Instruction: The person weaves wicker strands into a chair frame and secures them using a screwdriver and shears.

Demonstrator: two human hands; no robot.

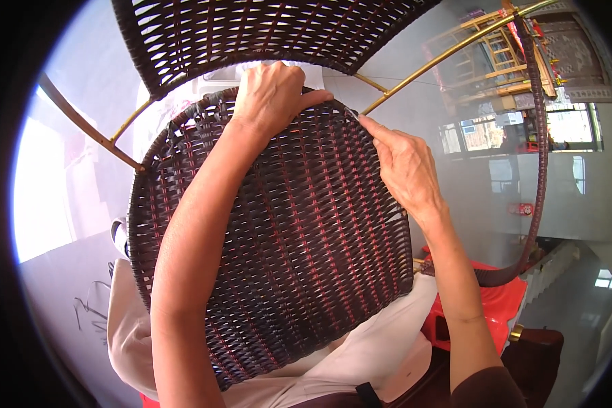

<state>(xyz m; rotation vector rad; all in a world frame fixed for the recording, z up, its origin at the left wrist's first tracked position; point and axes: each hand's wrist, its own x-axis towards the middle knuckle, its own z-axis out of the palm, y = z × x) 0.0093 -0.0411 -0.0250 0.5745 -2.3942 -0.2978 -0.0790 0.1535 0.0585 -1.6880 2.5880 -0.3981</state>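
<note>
Springy woven seat (292, 224) lying over the lap (370, 347)

The dark seat is filling the middle of the view, with the woven back (258, 37) standing beyond it and gold rods (449, 58) running out on both sides. The left hand (268, 102) is resting on the far rim (343, 107), its fingers bending tightly over the edge and its thumb pointing right along it; the fingertips are hiding, so I cannot tell whether they are pinching a strand. The right hand (408, 166) is touching the rim farther right with its index finger; its thumb is not showing, so I cannot tell its pinch either.

The weave is looking firm but springy, probably giving slightly under a push, while the rim is seeming stiffer. Single strands are looking smooth, perhaps slippery, and are calling for a tight pinch close to the edge. The whole is probably weighing little but handling awkwardly, since the rods and the wrapped armrest (540, 136) are sticking out; the rim is offering the surest hold.
</note>
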